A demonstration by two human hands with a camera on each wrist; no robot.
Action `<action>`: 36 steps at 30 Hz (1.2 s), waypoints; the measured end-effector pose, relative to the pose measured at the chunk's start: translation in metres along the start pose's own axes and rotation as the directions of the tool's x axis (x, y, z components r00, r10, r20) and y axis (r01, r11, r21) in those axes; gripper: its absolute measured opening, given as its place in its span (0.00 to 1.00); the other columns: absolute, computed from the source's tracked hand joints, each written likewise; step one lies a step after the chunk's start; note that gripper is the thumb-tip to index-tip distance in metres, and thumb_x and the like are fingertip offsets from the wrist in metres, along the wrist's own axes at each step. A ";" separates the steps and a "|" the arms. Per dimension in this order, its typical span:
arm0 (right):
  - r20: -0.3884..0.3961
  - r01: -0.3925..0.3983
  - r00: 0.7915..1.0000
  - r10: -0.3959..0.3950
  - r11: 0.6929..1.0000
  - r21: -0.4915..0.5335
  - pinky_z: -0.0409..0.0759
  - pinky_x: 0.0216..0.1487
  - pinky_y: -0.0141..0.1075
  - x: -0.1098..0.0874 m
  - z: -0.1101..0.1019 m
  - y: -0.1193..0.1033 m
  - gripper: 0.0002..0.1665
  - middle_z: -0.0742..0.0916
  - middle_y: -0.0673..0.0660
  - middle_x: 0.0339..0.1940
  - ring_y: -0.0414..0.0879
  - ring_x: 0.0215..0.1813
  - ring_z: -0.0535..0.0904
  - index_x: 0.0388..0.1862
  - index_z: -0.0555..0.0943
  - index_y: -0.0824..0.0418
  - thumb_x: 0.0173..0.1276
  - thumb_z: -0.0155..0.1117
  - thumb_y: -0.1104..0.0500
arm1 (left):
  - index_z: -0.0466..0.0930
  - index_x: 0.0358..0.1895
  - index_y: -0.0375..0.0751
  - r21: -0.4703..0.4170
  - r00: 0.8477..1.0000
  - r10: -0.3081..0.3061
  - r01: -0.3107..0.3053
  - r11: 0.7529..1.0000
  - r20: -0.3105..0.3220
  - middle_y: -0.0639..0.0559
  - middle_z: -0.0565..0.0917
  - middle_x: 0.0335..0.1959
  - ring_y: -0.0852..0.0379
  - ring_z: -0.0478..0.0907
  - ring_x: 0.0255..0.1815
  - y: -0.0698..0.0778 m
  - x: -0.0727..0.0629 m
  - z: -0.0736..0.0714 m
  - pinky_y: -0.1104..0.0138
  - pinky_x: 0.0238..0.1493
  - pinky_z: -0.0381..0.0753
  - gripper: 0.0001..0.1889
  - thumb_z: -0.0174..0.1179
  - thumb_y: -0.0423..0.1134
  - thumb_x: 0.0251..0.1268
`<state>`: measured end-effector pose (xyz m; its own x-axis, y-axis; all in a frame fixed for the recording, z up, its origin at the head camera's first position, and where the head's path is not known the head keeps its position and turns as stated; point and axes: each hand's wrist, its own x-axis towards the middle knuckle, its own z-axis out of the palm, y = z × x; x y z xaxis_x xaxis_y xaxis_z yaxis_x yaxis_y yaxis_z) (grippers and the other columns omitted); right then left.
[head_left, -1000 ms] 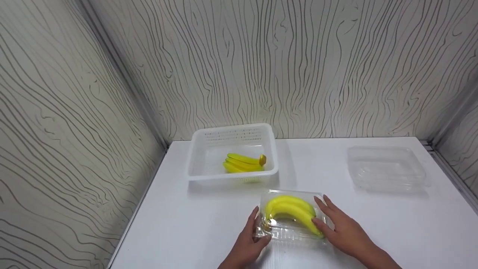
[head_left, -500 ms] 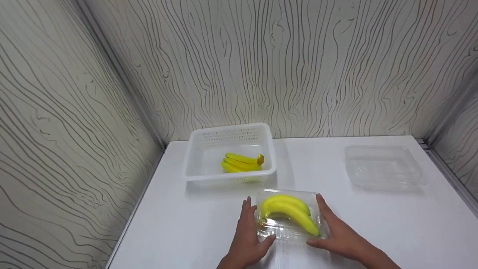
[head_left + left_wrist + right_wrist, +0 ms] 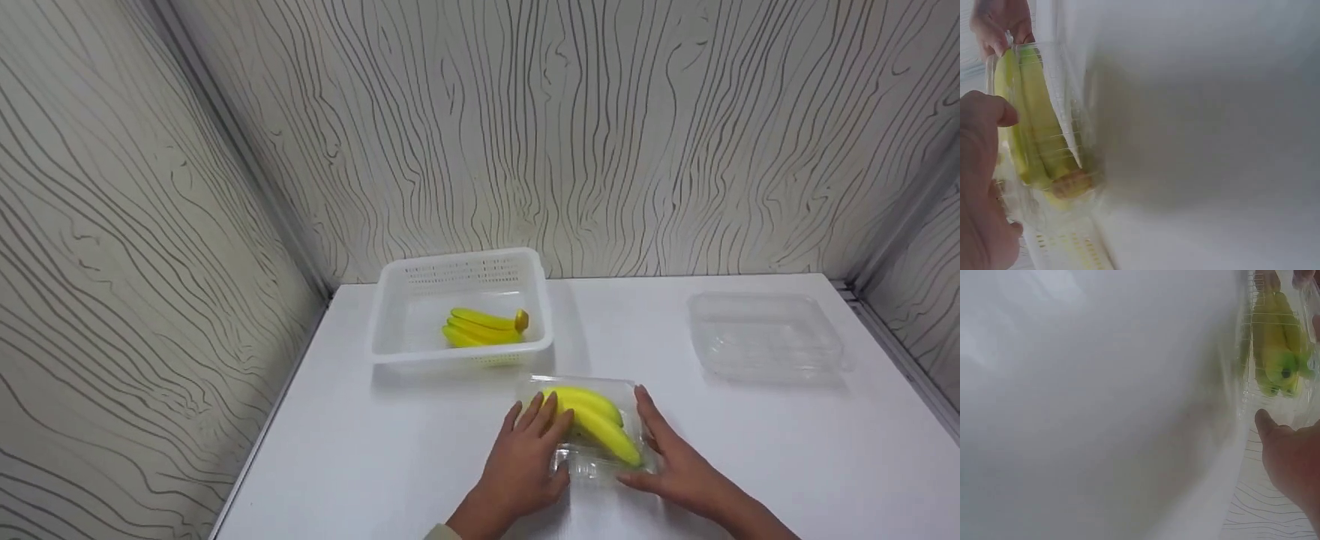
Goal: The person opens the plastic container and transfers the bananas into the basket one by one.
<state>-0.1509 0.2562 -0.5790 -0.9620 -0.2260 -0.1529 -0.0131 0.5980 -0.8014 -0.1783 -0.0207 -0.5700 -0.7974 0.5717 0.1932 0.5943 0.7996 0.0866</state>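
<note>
Basket (image 3: 412, 356) and container (image 3: 769, 330) stand behind boxed bananas (image 3: 609, 436), left hand (image 3: 523, 466) spread atop, right hand (image 3: 679, 471) spread alongside.

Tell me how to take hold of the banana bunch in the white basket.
Come down from above, since the walls of the white basket ring the banana bunch. The best grip is probably the brown stem end, on the right, where the bananas join in one compact knob.

bananas (image 3: 596, 422) lie in the box (image 3: 592, 469), before and right of the basket (image 3: 420, 356), before and left of the container (image 3: 769, 335).
</note>
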 end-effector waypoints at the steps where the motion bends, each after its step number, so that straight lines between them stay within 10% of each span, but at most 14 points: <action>1: 0.001 0.000 1.000 0.000 1.000 0.001 0.71 0.80 0.62 0.001 0.000 0.000 0.75 0.43 0.68 0.91 0.73 0.87 0.56 0.91 0.30 0.46 0.67 0.75 0.39 | 0.65 0.82 0.64 0.014 1.000 0.021 -0.022 1.000 0.017 0.54 0.67 0.85 0.51 0.65 0.86 0.000 0.003 -0.003 0.50 0.83 0.70 0.37 0.64 0.54 0.70; 11: 0.038 -0.027 0.999 0.025 0.998 0.061 0.66 0.83 0.59 0.004 0.002 0.003 0.75 0.44 0.68 0.91 0.70 0.89 0.48 0.90 0.26 0.43 0.69 0.75 0.42 | 0.60 0.82 0.77 -0.052 0.975 0.049 -0.039 0.998 0.218 0.54 0.60 0.88 0.46 0.59 0.89 0.006 0.023 -0.017 0.45 0.87 0.62 0.44 0.74 0.55 0.67; 26: 0.057 -0.089 0.995 0.080 0.979 0.184 0.49 0.85 0.56 0.011 0.000 0.013 0.77 0.37 0.62 0.92 0.65 0.91 0.38 0.89 0.22 0.46 0.69 0.75 0.44 | 0.70 0.77 0.71 -0.067 0.989 0.118 -0.112 0.991 0.091 0.52 0.72 0.82 0.48 0.71 0.83 -0.002 0.029 -0.012 0.48 0.85 0.68 0.35 0.71 0.55 0.68; 36: 0.092 -0.103 0.992 0.088 0.980 0.172 0.41 0.84 0.71 0.012 0.000 0.020 0.81 0.37 0.67 0.91 0.71 0.90 0.32 0.88 0.20 0.44 0.65 0.78 0.45 | 0.73 0.74 0.69 0.013 0.988 0.146 -0.147 0.989 0.047 0.56 0.78 0.75 0.51 0.77 0.77 -0.007 0.033 -0.010 0.55 0.81 0.75 0.36 0.70 0.68 0.64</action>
<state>-0.1632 0.2653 -0.5967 -0.9304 -0.2422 -0.2750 0.1328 0.4764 -0.8691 -0.2081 -0.0094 -0.5540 -0.7060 0.6905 0.1576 0.7036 0.7091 0.0450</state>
